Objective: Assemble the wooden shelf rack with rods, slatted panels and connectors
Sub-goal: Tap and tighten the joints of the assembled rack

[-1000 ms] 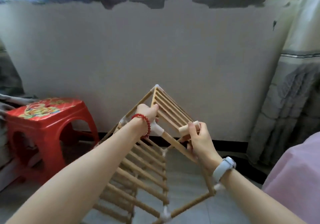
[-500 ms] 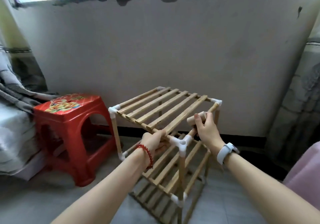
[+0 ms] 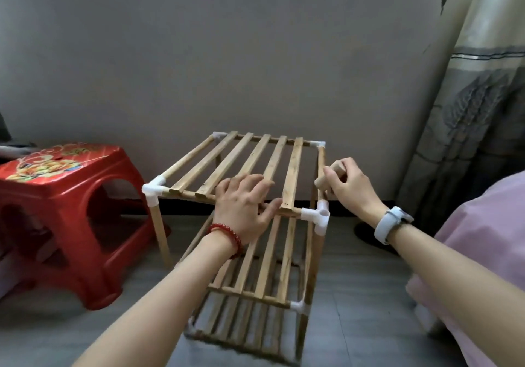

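grip: left hand (image 3: 243, 200) lies flat on the top panel (image 3: 241, 164), fingers spread over the slats, thumb by the front rod; right hand (image 3: 348, 186) curls round a short peg (image 3: 326, 176), a pale wooden cylinder with a flat round end.
stool (image 3: 65, 196): glossy red plastic, arched cut-outs in its sides, printed gold pattern on the seat; stands on the floor just left of the rack.
rack (image 3: 255, 224): stands upright on the floor in front of the wall, three tiers of flat light-wood slats on round rods, with round rod legs.
connectors: white plastic corner pieces; front left (image 3: 154, 191) closed, front right (image 3: 319, 216) shows an open round socket facing up.
bracelet (image 3: 228, 234): round red beads on the left wrist.
watch (image 3: 390, 224): smooth pale band on the right wrist.
floor (image 3: 363, 295): grey, plank-like grain.
wall (image 3: 255, 53): plain grey, matt.
curtain (image 3: 468, 110): grey patterned fabric hanging in folds at the right.
sleeve (image 3: 488, 238): soft pink cloth at the right edge.
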